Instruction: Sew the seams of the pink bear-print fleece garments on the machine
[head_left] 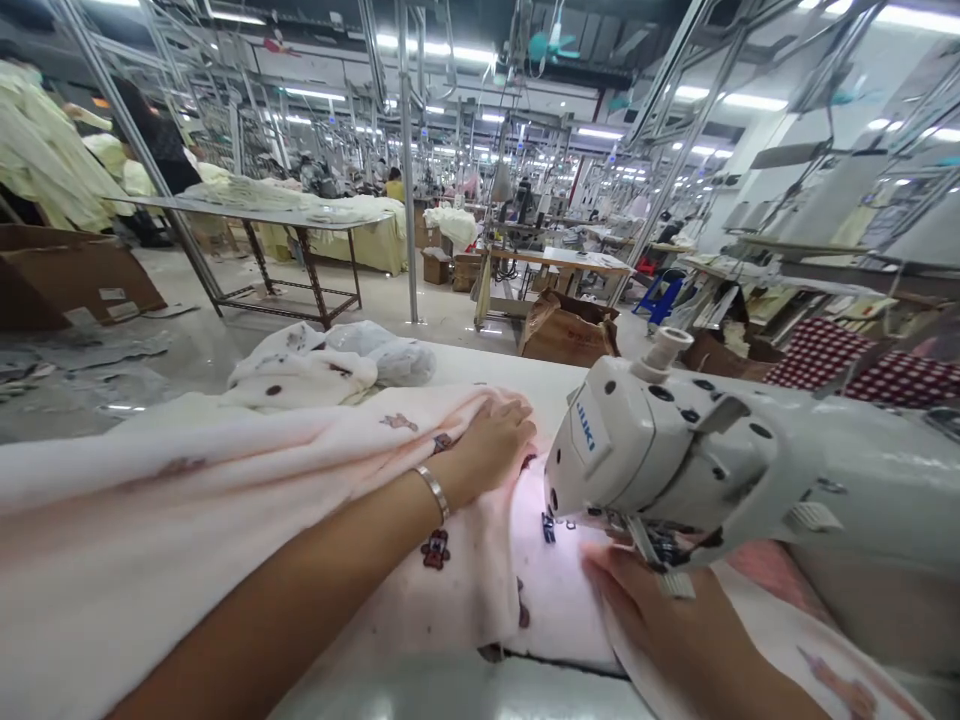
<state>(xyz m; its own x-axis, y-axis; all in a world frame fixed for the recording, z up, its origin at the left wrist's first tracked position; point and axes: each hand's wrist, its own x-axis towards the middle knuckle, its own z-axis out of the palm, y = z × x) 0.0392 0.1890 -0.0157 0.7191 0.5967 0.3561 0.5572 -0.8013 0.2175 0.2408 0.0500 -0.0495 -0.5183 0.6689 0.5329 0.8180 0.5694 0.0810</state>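
A pale pink plush fabric (465,590) printed with small animal figures spreads over the sewing table and under the machine head. My left hand (491,447), with a silver bracelet at the wrist, is closed on a fold of this fabric, left of the white sewing machine (607,440). Close beside the needle area, my right hand (660,595) grips the fabric near its edge. The machine head covers part of that hand, and its fingertips are slightly blurred. Light from the machine falls on the cloth between both hands.
Behind the fabric lie a bunched printed cloth (300,365) and a clear plastic bag (390,350). A cardboard box (570,325) stands beyond the table. A metal-framed table (292,215) is farther left, and red checked cloth (862,360) lies at right.
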